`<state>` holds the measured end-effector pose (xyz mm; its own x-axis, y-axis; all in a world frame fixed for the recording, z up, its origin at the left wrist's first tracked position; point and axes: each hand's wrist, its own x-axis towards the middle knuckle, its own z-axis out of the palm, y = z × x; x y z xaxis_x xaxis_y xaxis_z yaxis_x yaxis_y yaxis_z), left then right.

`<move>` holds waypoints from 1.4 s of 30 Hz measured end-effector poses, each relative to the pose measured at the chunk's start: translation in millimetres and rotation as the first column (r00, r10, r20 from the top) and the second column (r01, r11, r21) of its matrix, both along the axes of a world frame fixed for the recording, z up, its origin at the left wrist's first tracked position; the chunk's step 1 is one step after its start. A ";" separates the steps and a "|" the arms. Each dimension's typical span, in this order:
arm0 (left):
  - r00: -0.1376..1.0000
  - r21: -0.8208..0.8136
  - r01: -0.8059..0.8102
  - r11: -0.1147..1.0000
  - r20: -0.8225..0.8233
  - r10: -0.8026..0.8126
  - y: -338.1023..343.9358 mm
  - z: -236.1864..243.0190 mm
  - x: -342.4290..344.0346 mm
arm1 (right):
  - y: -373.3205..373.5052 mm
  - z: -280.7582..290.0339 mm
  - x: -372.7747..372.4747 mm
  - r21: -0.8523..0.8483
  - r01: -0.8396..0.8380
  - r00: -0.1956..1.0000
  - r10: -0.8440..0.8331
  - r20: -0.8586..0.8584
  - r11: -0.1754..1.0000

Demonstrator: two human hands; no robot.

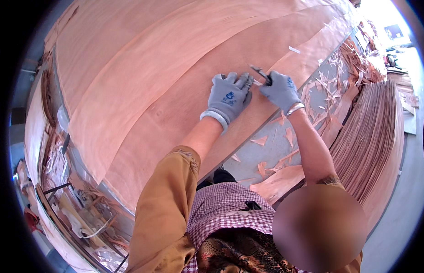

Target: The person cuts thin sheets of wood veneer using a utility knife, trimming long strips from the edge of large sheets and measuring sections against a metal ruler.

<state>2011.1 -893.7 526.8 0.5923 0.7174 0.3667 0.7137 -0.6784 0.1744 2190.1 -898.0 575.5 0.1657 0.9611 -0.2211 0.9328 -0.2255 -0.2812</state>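
Note:
My left hand (228, 96), in a grey-blue coated glove, rests on a large reddish-brown wood veneer sheet (171, 104) with its fingers apart. Close to its right, my right hand (280, 89) in a matching glove grips a slim dark tool (258, 71). One end of the tool points up and left over the veneer; its exact kind is unclear. A short white strip (256, 83) lies between the fingertips of both hands, near the left index finger. Whether either hand pinches this strip I cannot tell.
Broad veneer sheets overlap across the table. Another white strip (294, 49) sits farther up the veneer. At the right stands a tall stack of veneer sheets (364, 141). Torn veneer scraps (261, 141) litter the grey floor, and more scraps and a dark frame (57, 187) are at the left.

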 end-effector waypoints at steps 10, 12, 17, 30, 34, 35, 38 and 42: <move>0.998 0.019 0.000 1.000 0.067 -0.001 -1.2 -0.8 -2.5 | -10.4 -12.5 3.3 0.094 0.130 0.915 -0.083 -0.395 0.987; 0.997 0.029 0.005 1.000 0.081 -0.007 -1.9 -0.2 -2.2 | -8.7 -12.5 4.1 0.086 0.086 0.935 -0.051 -0.351 0.993; 0.994 0.030 -0.001 1.000 0.111 -0.003 -0.3 -1.0 -2.8 | -15.3 -15.8 -4.0 0.139 -0.004 0.991 0.023 -0.134 0.990; 0.995 0.050 0.015 0.999 0.099 -0.020 -0.1 -0.5 -2.0 | -14.7 -20.3 -23.1 0.106 0.087 0.996 -0.085 -0.023 0.990; 0.997 0.023 0.021 1.000 0.077 -0.022 0.7 0.1 -2.6 | -10.9 -21.9 -19.1 0.162 -0.022 0.998 0.011 0.067 0.987; 0.998 0.010 0.021 1.000 0.065 -0.022 0.9 0.5 -3.0 | -10.5 -22.1 -17.9 0.169 -0.045 0.996 0.031 0.080 0.985; 1.000 -0.038 0.016 0.999 0.002 -0.016 1.1 0.9 -4.4 | -12.3 -18.5 -16.0 0.181 -0.105 0.987 0.081 0.137 0.978; 0.999 0.020 0.003 1.000 0.053 -0.004 -0.5 -3.3 -6.4 | -15.5 -19.1 2.6 0.219 -0.075 0.988 0.043 0.147 0.973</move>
